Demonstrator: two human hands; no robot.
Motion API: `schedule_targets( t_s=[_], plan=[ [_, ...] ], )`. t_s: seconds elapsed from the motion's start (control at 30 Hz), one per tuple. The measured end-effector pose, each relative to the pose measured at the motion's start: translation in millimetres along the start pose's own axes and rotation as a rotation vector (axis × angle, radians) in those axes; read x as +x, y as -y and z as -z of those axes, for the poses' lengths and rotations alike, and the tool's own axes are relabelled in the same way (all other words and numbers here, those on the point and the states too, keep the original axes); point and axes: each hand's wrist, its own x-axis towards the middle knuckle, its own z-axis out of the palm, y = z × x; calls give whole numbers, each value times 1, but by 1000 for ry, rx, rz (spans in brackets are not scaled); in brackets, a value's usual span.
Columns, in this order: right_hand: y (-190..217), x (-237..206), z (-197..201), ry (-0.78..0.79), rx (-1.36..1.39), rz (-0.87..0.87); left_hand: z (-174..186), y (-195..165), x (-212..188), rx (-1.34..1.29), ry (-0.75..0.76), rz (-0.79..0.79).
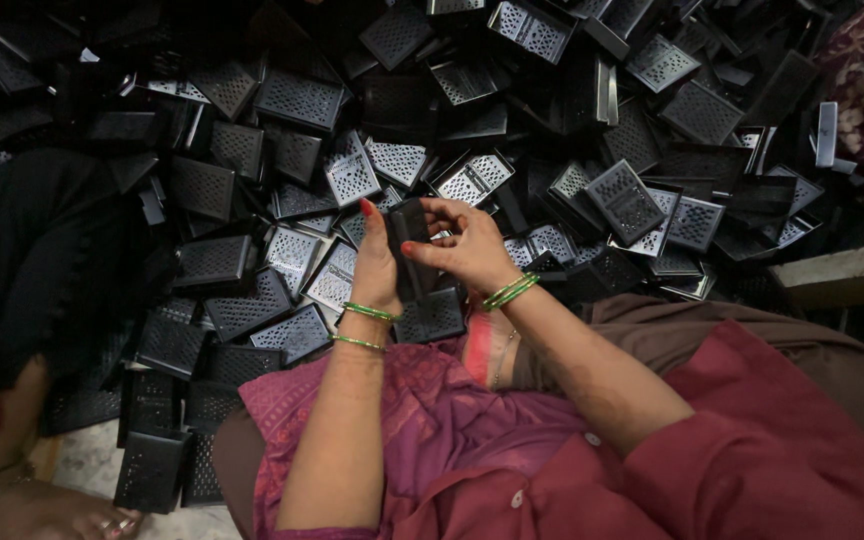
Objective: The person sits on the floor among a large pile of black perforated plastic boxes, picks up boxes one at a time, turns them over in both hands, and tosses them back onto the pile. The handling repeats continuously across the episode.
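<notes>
Red sleeves lead up to both hands: left hand (377, 265) and right hand (467, 250) each grip pinching one black perforated cover (410, 235), held up over the heaped pile of covers (302, 100).

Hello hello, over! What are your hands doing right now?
Left hand and right hand both gripping one black perforated piece. Held above pile of same pieces. Nothing blocking the hands.

I see thin green bangles on both wrists, the left hand (377, 270) and the right hand (467, 250) with red-painted nails. The clothing is maroon-red with small buttons, over a purple-pink patterned drape.
</notes>
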Motion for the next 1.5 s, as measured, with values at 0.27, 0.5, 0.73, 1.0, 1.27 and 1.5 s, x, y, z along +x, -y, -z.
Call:
schedule_targets(
  t_s=[0.27, 0.5, 0.73, 1.0, 1.27, 1.5],
  plan=[
    [-4, 4, -2, 26, -69, 39, -4, 1, -4, 31, -67, -28],
    [-11, 7, 0, 33, 5, -8, -13, -2, -6, 96, -98, -89],
    [-13, 8, 1, 30, -69, 19, 3, 12, 0, 212, -167, -124],
    [-20, 4, 10, -109, -447, 318, 45, 35, 13, 294, -271, -188],
    [-40, -3, -6, -235, -637, 186, 23, 33, 13, 1030, -666, -383],
    [-25, -11, -21, -157, -608, 294, 8, 14, 8, 1180, -792, -494]
  ],
)
